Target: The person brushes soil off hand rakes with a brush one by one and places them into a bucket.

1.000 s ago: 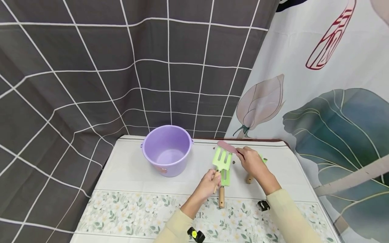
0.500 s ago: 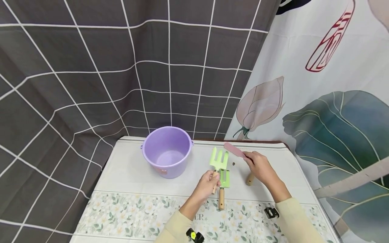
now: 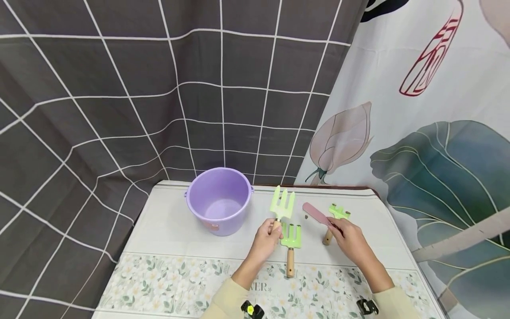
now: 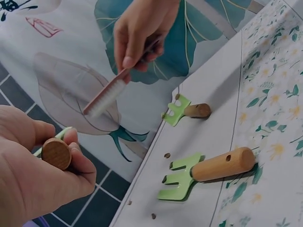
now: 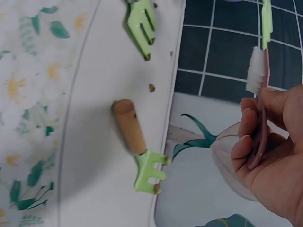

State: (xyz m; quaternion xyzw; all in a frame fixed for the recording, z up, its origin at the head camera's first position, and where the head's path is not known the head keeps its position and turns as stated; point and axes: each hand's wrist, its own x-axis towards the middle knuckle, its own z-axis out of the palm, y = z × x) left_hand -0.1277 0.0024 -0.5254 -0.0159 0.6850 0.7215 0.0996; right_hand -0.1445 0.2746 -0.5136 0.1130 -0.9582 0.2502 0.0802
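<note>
The left hand (image 3: 264, 241) grips the fork (image 3: 282, 204) by its handle above the worktop (image 3: 167, 230), tines toward the far edge. The right hand (image 3: 352, 241), fingers curled round the brush (image 3: 316, 214), has drawn it away toward the right edge; a second ago brush and fork overlapped. The second fork (image 3: 291, 241), lying between the hands, now shows all its tines. The rake (image 3: 338, 212), previously mostly covered, lies toward the far right corner. The bucket (image 3: 229, 226) stays by the far edge.

We observe a purple bucket (image 3: 233, 225) on a floral-banded table cover (image 3: 167, 235), a dark grid-patterned curtain (image 3: 245, 104) behind it, and a plant-printed white curtain (image 3: 382, 79) at right.
</note>
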